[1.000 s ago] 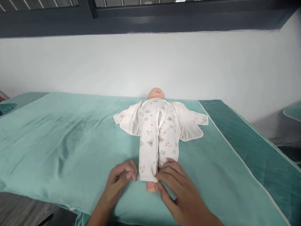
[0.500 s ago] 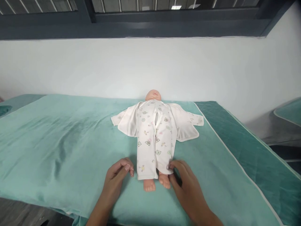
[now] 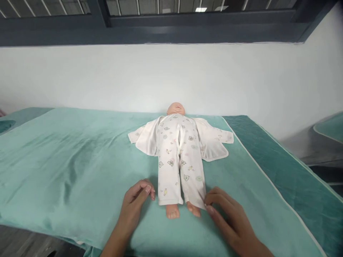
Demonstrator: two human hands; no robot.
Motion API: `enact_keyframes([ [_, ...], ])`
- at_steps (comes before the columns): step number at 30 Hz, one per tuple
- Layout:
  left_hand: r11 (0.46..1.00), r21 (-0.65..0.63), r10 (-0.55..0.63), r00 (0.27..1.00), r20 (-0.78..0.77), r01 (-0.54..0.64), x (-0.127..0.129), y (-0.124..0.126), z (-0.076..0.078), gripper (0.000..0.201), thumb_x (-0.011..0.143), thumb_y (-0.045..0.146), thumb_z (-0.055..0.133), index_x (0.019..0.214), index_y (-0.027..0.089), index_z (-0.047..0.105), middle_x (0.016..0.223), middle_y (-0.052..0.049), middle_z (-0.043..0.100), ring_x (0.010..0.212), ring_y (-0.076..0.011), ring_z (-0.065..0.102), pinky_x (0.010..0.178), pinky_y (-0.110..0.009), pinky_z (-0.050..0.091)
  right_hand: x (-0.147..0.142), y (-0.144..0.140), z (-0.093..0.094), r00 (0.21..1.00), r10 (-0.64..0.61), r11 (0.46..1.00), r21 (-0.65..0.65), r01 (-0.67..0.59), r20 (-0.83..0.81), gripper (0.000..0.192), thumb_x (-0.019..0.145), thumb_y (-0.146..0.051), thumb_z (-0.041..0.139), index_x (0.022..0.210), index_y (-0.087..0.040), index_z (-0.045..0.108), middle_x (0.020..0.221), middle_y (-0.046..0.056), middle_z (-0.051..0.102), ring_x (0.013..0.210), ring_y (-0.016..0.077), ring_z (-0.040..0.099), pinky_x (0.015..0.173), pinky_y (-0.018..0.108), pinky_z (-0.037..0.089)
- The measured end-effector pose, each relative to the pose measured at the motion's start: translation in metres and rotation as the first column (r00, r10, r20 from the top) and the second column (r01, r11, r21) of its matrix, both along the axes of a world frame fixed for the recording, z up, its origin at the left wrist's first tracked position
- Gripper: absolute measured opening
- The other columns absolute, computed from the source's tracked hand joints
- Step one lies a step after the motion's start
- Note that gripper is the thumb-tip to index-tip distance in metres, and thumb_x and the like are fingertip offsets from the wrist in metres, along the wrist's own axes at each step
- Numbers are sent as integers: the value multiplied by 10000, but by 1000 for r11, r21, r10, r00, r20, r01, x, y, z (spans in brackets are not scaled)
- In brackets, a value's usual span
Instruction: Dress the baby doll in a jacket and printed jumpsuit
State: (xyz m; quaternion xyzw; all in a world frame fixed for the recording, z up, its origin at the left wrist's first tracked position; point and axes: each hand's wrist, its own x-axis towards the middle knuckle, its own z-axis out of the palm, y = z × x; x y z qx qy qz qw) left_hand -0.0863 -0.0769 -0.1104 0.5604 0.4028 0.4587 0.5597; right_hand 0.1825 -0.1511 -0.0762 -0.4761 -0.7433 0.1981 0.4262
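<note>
A baby doll [image 3: 175, 107] lies on its back on a light green blanket [image 3: 75, 160], head toward the wall. It wears white printed trousers [image 3: 177, 167], and an open white top [image 3: 211, 142] is spread out under it. Both bare feet [image 3: 173, 211] stick out of the trouser legs. My left hand [image 3: 135, 201] rests on the blanket with fingers curled, just left of the left trouser cuff, holding nothing. My right hand [image 3: 229, 214] pinches the hem of the right trouser leg at its outer edge.
The blanket covers a darker green padded surface [image 3: 294, 178] that shows at the right. A white wall [image 3: 171, 75] rises close behind the doll's head, with a dark window frame [image 3: 171, 28] above it. The near edge of the blanket hangs off at the bottom left.
My right hand has drawn the right trouser leg down and outward, so the doll's legs now lie spread apart. My left hand has barely moved.
</note>
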Motion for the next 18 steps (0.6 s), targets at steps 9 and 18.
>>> enact_keyframes([
  [9, 944, 235, 296, 906, -301, -231, 34, 87, 55, 196, 865, 397, 582, 838, 217, 655, 835, -9, 658, 807, -177, 581, 784, -299, 454, 7, 103, 27, 933, -302, 952, -110, 285, -193, 251, 946, -381, 481, 794, -205, 575, 749, 1, 564, 720, 152, 517, 673, 277, 406],
  [18, 919, 372, 291, 857, -425, -128, 79, 257, 58, 208, 867, 366, 539, 868, 185, 641, 1040, -73, 667, 1032, -220, 586, 974, -369, 428, 10, 282, 31, 856, -422, 906, -149, 395, -300, 150, 780, -307, 557, 838, -198, 642, 948, 40, 684, 931, 199, 598, 878, 342, 448],
])
